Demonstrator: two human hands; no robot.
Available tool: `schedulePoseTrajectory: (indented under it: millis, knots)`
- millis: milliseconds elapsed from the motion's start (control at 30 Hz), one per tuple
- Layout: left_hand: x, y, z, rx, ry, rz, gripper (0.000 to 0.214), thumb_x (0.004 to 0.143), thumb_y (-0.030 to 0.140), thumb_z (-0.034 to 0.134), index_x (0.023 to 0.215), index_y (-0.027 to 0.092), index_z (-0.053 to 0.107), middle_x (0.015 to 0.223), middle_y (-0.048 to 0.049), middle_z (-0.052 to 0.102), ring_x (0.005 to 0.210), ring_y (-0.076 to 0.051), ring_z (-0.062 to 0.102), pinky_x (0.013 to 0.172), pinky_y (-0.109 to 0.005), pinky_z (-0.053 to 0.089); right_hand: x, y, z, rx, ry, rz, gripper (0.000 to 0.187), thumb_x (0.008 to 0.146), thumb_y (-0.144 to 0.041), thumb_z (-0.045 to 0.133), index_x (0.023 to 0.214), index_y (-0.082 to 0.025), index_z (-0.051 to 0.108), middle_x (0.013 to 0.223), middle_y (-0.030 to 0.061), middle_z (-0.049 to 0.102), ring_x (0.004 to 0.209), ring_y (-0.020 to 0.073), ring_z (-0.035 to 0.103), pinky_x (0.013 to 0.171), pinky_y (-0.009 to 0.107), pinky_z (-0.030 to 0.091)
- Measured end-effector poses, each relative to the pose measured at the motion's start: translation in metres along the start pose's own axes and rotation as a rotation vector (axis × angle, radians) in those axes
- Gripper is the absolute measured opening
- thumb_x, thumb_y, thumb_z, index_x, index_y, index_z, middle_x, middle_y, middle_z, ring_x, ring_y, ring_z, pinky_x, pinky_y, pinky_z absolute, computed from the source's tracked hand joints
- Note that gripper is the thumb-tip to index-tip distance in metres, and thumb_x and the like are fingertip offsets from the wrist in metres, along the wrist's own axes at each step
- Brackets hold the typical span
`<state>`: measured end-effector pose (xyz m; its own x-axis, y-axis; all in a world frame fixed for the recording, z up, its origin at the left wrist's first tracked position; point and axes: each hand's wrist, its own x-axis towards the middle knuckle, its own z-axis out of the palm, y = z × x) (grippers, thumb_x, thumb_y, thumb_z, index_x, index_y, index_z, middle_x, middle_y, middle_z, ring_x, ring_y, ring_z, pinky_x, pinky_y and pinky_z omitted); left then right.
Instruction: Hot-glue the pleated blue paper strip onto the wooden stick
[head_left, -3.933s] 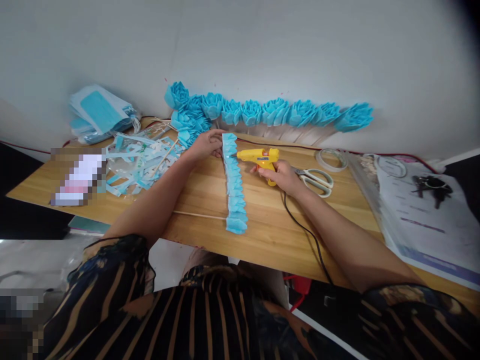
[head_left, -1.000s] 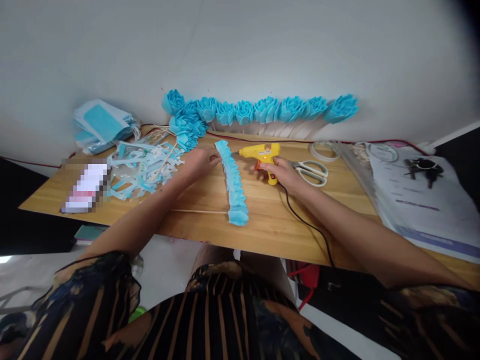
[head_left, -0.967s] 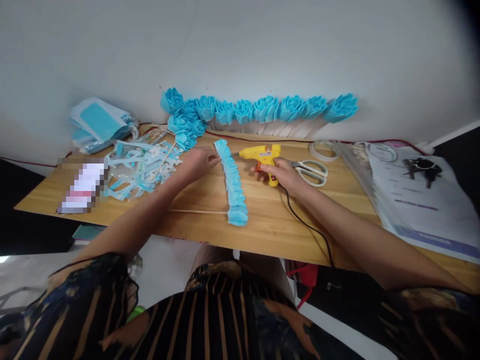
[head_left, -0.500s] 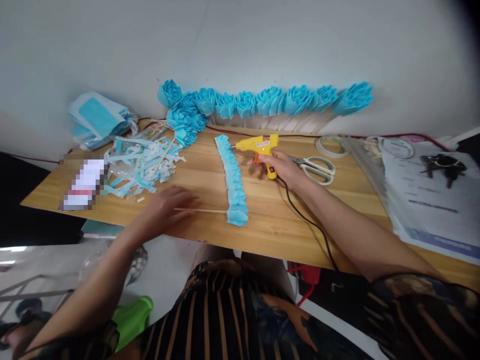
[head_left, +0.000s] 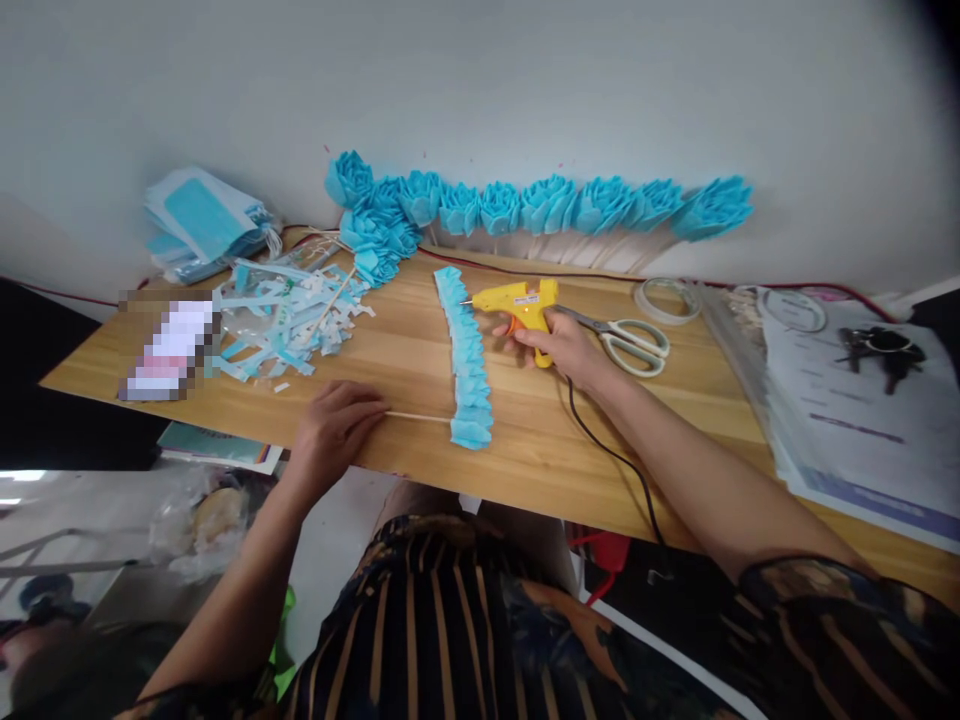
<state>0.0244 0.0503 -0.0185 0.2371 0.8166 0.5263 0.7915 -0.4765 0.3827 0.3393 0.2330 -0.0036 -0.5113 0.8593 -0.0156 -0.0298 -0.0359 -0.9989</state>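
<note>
My right hand grips a yellow glue gun, its nozzle pointing left at the upper part of a pleated blue strip. The strip lies lengthwise on the wooden table, curving slightly. At its near end, a thin wooden stick runs left from the blue material. My left hand is closed around the stick's free end, close to the table's front edge. The glue gun's black cord hangs down beside my right forearm. Whether the nozzle touches the strip, I cannot tell.
Several blue flowers on sticks lean along the wall. White-handled scissors and a tape roll lie right of the glue gun. Strip scraps, packed masks and a blurred phone are left; papers with keys are right.
My left hand has closed from loosely spread fingers onto the stick's end. The glue gun has shifted slightly down along the strip. The view has moved a little.
</note>
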Motion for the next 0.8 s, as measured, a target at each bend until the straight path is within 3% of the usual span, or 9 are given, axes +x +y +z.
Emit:
schedulePoseTrajectory:
  millis: [500, 667, 800]
  knots:
    - [0.002, 0.000, 0.002, 0.035, 0.059, -0.005, 0.015, 0.101, 0.020, 0.063, 0.094, 0.017, 0.076, 0.096, -0.0071, 0.073, 0.089, -0.021, 0.065, 0.081, -0.036, 0.052, -0.004, -0.006, -0.001, 0.087, -0.010, -0.013, 0.043, 0.074, -0.035, 0.079, 0.112, -0.017, 0.068, 0.107, 0.0105, 0.079, 0.077, 0.0185, 0.073, 0.055, 0.025, 0.058]
    - [0.006, -0.002, 0.003, 0.082, 0.064, -0.063, 0.021, 0.102, 0.026, 0.060, 0.092, 0.018, 0.077, 0.092, -0.0063, 0.072, 0.085, -0.020, 0.065, 0.077, -0.035, 0.052, -0.007, -0.012, 0.005, 0.252, -0.016, 0.016, 0.039, 0.079, -0.029, 0.074, 0.114, -0.018, 0.065, 0.103, 0.0066, 0.078, 0.081, 0.0170, 0.072, 0.079, 0.035, 0.065]
    - [0.006, -0.002, 0.002, 0.067, 0.054, -0.088, 0.023, 0.102, 0.030, 0.060, 0.091, 0.020, 0.077, 0.091, -0.0055, 0.072, 0.084, -0.020, 0.065, 0.077, -0.036, 0.052, -0.013, -0.023, 0.016, 0.392, -0.048, 0.056, 0.031, 0.081, -0.019, 0.070, 0.112, -0.018, 0.067, 0.099, 0.0054, 0.077, 0.083, 0.0171, 0.070, 0.093, 0.041, 0.062]
